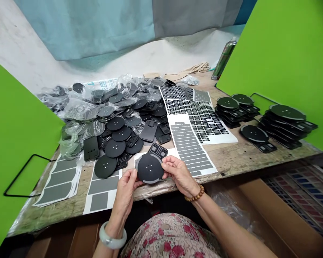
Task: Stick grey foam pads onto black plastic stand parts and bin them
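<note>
Between my two hands is a round black base plate (150,167) with small holes in its middle, grey curved strips along its rim and a rectangular slotted part behind it. My left hand (127,184) pinches its left edge between thumb and fingers. At its right edge my right hand (179,172) grips it the same way, the fingertips partly hidden beneath. The plate is held just above the table's front edge. Close by on the left lies a loose black disc plate (105,166), and a sheet of grey stickers (192,147) lies to the right.
A big heap of black plates (115,123), many in clear plastic bags, fills the left and middle. Stacked plates (284,122) stand at the right. More sticker sheets (60,179) lie front left. Green panels (282,61) flank the table; a spray can (224,59) stands at the back.
</note>
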{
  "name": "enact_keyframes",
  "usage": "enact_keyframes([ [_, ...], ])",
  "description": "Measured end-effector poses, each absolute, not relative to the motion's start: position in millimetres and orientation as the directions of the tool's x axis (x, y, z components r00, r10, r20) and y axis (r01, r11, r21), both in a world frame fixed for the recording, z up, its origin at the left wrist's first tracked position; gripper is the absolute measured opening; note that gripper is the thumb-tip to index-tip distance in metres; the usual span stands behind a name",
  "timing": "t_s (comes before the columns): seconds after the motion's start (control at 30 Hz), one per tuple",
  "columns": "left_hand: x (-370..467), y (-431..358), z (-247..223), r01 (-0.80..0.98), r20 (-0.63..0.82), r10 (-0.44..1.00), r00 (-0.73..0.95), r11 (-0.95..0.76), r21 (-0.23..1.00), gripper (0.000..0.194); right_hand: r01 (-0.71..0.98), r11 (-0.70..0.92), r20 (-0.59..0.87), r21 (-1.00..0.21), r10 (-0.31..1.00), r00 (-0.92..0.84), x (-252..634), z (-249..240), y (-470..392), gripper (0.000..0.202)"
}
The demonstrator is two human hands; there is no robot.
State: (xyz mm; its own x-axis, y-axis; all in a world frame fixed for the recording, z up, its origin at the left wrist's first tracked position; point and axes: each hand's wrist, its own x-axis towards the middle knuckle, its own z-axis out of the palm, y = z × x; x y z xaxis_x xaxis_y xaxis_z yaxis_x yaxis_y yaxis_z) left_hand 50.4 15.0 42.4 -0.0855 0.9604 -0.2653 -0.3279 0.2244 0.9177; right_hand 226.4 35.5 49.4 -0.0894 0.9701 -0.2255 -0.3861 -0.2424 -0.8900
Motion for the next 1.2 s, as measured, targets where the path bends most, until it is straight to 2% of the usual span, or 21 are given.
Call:
enact_keyframes([
  [0.17, 65, 7, 43, -0.431, -0.256, 0.967, -0.02, 0.222, 0.874, 0.028, -0.426, -0.215, -0.21, -0.879, 0.976, -0.06, 231, 50, 22, 0.031],
  [0.57, 63, 4, 50, -0.387, -0.248, 0.968, -0.047, 0.211, 0.898, 0.035, -0.334, -0.137, -0.112, -0.932, 0.989, -0.093, 241, 57, 7, 0.027],
  [0.8, 53, 6, 51, -0.331, -0.255, 0.967, -0.026, 0.232, 0.915, 0.039, -0.236, -0.047, -0.084, -0.971, 0.986, 0.146, 258, 50, 14, 0.031],
  [1.2, 47, 8, 49, -0.278, -0.267, 0.963, 0.03, 0.264, 0.923, 0.035, -0.304, -0.214, -0.213, -0.928, 0.976, -0.035, 256, 50, 17, 0.036],
])
